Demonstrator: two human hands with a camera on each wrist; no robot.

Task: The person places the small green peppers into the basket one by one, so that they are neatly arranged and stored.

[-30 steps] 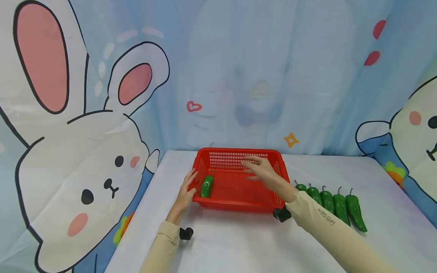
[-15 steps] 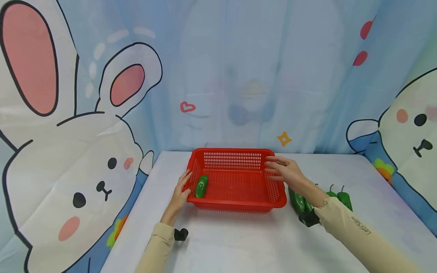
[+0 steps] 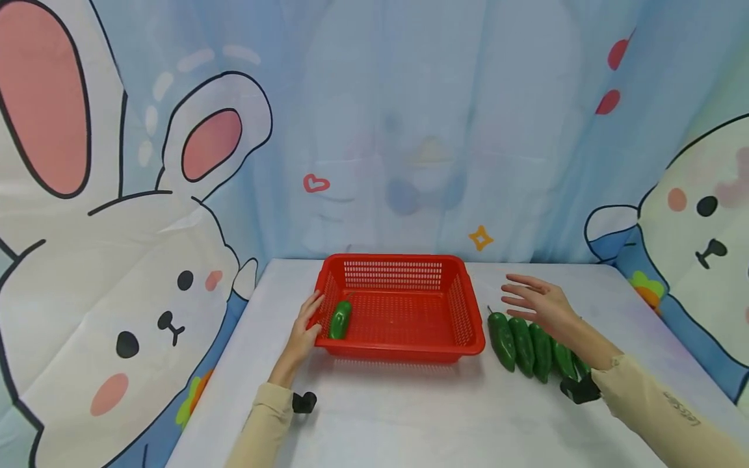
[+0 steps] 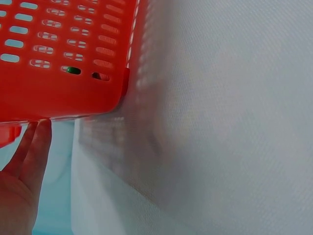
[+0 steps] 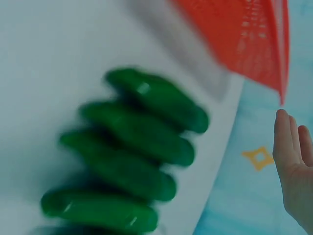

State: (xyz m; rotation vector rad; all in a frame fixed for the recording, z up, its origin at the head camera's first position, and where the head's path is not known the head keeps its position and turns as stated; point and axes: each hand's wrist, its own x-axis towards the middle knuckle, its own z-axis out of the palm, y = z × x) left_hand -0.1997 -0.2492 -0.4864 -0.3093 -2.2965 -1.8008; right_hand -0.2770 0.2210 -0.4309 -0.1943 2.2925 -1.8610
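A red plastic basket (image 3: pixel 398 353) with perforated walls sits on the white table. One green pepper (image 3: pixel 340 320) lies inside it at the left end. My left hand (image 3: pixel 300 336) rests on the basket's left rim, and its fairly straight fingers touch the edge in the left wrist view. To the right of the basket, several green peppers (image 3: pixel 523 347) lie side by side in a row. Over the far part of that row is my right hand (image 3: pixel 541 304), its fingers extended and nothing in it. My right forearm covers some of the peppers in the head view.
The white tabletop (image 3: pixel 404 416) extends in front of the basket and right of the peppers. Behind the table hangs a light blue curtain (image 3: pixel 345 130) printed with cartoon rabbits. A black wrist camera (image 3: pixel 579 390) hangs below my right wrist, close over the peppers.
My right hand has moved right, from above the basket to over the row of peppers. My left hand stays at the basket's left rim. The head view has shifted slightly.
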